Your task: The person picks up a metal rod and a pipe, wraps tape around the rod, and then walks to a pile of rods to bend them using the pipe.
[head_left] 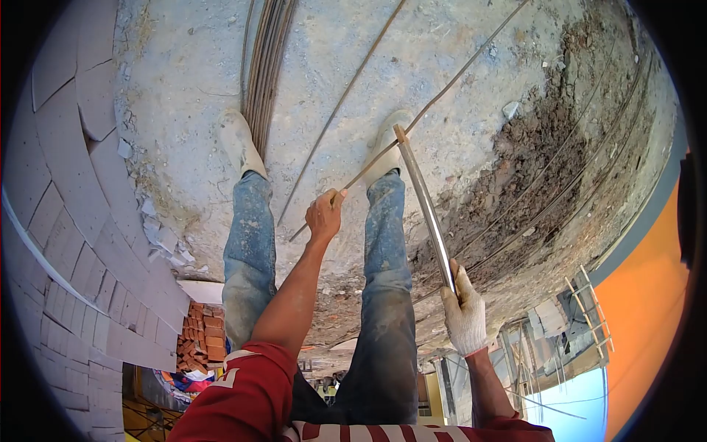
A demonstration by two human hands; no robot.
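Observation:
My bare left hand is closed on a thin steel rod near its lower end. The rod slants up to the right, past my right boot. In a pale work glove, my right hand grips the lower end of a long metal bar. The bar's upper end, brownish and blunt, touches or overlaps the rod beside the boot; which of the two I cannot tell.
A bundle of rods lies by my left boot, and a loose rod between my feet. Dark loose soil and more rods are at the right. A block wall stands left, near stacked red bricks.

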